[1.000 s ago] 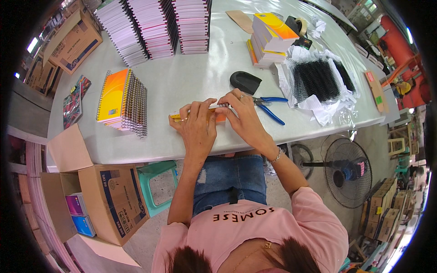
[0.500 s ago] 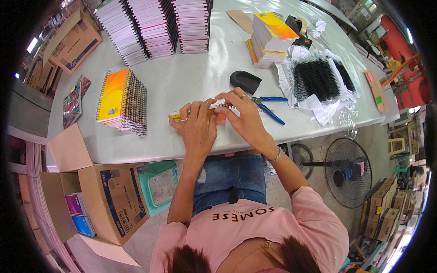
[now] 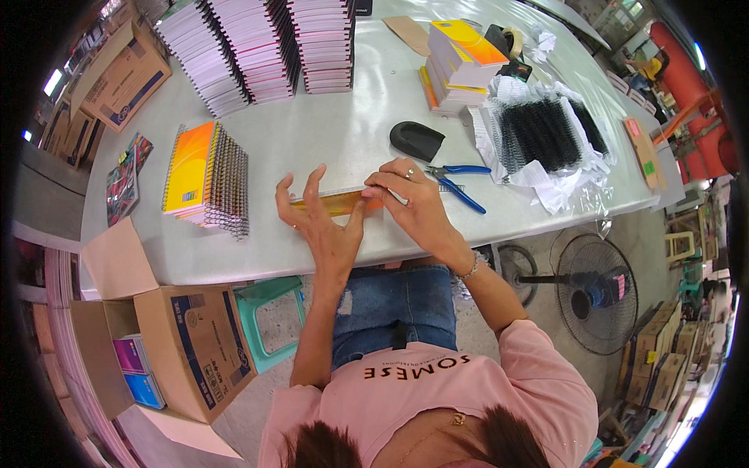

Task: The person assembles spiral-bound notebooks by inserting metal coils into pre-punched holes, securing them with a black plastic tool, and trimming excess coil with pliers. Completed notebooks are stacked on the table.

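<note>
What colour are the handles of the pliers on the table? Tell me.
The pliers' handles are blue; the head view shows them best.

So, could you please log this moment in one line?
left hand: fingers spread at yellow-orange booklet | right hand: fingertips at booklet's edge | blue-handled pliers: right of hands | coil-bound stack: left of hands

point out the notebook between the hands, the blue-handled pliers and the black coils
notebook (image 3: 337, 204): head view, on its yellow-orange cover
blue-handled pliers (image 3: 462, 194): head view, on the lower handle
black coils (image 3: 540, 139): head view, mid-bundle
</note>
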{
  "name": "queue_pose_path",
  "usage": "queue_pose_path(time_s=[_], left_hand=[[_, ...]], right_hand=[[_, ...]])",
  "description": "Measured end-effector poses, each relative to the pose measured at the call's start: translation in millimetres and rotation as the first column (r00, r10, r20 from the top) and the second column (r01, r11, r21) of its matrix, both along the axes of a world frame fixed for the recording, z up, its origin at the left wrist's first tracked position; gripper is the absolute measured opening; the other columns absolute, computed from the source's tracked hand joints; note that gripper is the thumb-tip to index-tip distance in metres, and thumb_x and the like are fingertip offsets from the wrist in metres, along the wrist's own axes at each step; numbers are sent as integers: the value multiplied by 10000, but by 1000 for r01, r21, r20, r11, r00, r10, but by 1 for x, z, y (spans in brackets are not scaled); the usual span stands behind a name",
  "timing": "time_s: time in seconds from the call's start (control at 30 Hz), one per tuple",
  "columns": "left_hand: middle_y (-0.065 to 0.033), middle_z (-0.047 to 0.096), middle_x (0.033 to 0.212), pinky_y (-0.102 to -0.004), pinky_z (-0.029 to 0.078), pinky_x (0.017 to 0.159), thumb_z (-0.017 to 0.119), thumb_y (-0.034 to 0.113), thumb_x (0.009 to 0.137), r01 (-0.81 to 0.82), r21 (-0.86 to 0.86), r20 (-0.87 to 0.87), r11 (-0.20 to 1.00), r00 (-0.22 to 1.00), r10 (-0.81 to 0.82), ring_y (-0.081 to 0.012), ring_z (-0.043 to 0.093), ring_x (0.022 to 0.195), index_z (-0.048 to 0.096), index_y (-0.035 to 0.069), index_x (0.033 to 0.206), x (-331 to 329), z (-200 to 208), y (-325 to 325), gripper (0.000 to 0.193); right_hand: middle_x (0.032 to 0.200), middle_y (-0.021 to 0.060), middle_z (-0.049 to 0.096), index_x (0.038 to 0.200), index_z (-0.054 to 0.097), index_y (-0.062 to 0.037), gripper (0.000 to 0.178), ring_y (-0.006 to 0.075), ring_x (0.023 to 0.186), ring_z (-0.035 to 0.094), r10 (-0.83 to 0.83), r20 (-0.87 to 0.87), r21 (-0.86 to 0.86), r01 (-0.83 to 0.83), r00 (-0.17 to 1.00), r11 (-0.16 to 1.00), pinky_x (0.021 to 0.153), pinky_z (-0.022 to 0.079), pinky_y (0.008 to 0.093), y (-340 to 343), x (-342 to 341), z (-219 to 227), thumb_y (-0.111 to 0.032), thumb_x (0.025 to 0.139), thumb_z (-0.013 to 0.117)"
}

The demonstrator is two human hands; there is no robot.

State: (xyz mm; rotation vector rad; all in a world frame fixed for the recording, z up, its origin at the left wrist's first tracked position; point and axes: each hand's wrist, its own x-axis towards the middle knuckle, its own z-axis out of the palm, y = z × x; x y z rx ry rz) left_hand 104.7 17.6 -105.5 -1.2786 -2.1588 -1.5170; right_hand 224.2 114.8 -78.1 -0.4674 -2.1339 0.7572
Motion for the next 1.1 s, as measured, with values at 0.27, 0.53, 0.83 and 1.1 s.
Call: queue_pose_path(time_s=[0.27, 0.53, 0.83, 1.1], left_hand=[[-192, 379, 1308, -482, 333, 1078, 908, 232, 697, 160, -3, 147, 987, 976, -158, -382, 376, 1286, 474, 81, 1252, -13, -18, 5, 721], [-155, 381, 1178, -446, 374, 1013, 924, 278, 674, 208, -74, 187, 975, 964, -191, -345, 432, 1156, 478, 47, 1136, -27, -10, 5, 683], [-107, 392, 1138, -406, 386, 1006, 915, 268, 669, 293, -48, 168, 955, 945, -281, -284, 441, 1135, 476, 64, 1123, -44, -14, 6, 663], [-96, 386, 1147, -401, 355, 1039, 920, 242, 618, 357, -1, 280, 934, 897, -343, -286, 413, 1172, 467, 67, 1115, -41, -11, 7, 695]], right_hand=[[1018, 134, 615, 1052, 671, -46, 182, 343, 1001, 556, 5, 81, 70, -10, 997, 998, 855, 454, 454, 27, 18, 14, -80, 873, 681], [1109, 189, 553, 1103, 606, -60, 331, 391, 1050, 551, 28, 347, -12, -26, 938, 1000, 922, 458, 441, 137, 46, -20, -54, 800, 740], [1289, 197, 450, 1180, 619, -47, 547, 379, 1177, 491, -12, 522, 14, 6, 853, 1000, 1053, 401, 435, 111, 29, -26, -220, 717, 854], [1438, 129, 441, 1207, 580, -40, 577, 264, 1249, 480, 425, 491, -467, -181, 761, 865, 1075, 378, 361, 115, 30, 3, -302, 763, 840]])
